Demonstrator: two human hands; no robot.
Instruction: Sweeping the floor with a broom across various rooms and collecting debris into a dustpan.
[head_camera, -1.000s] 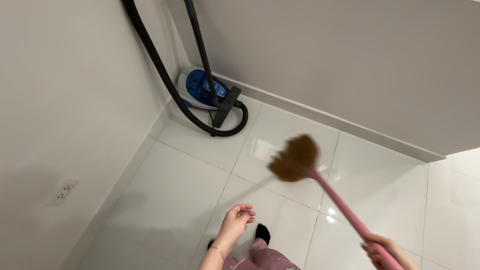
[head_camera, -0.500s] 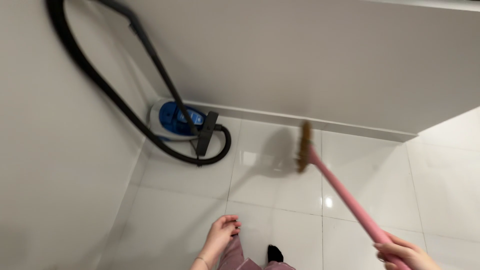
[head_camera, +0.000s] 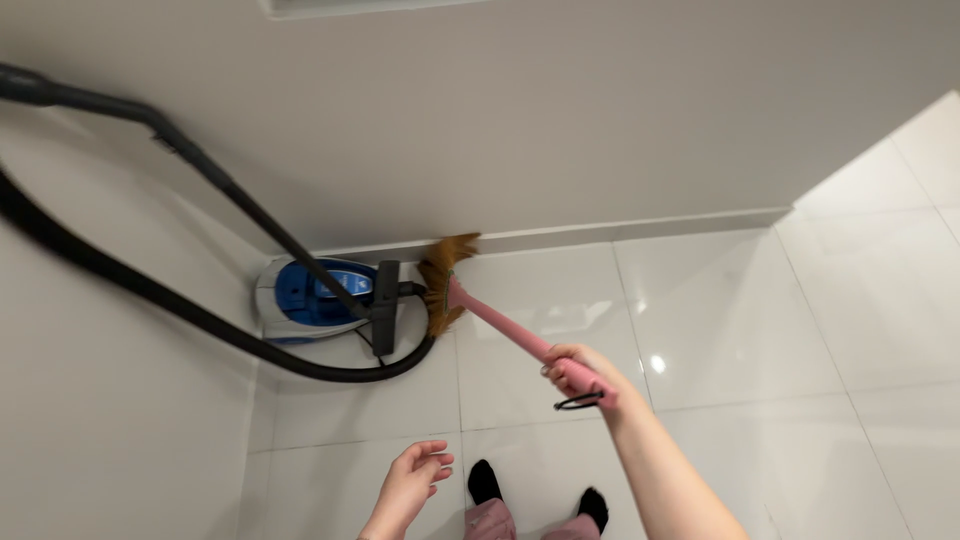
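A view looking down from a person's head onto a glossy white tiled floor (head_camera: 740, 330) in the corner of a room.

At the bottom centre of the frame are two feet in black socks (head_camera: 485, 482), with pink trouser legs just below them. To their left, at the lower centre, the left hand (head_camera: 408, 485) hangs empty above the floor, fingers loosely curled and apart, touching nothing.

Right of it, a bare forearm rises from the bottom edge toward the middle of the frame. Its right hand (head_camera: 578, 376) is closed firmly around the end of a pink broom handle (head_camera: 500, 325), and a thin black loop dangles just under the fist.

The handle runs up and to the left from that hand, well out ahead of it. At its far end, the brown bristle head (head_camera: 443, 280) is pressed into the place where the floor meets the white skirting board (head_camera: 640, 233), just left of centre.

Just beside the bristles, to their left, stands a blue and white canister vacuum cleaner (head_camera: 305, 297), pushed into the corner. Its black floor nozzle (head_camera: 385, 307) stands between the canister and the broom head, nearly touching the bristles. A thick black hose (head_camera: 150, 290) sweeps from the left edge around the front of the vacuum, and a thin black wand (head_camera: 200, 170) slants to the upper left.

Plain pale walls (head_camera: 560, 110) fill the upper half of the frame.
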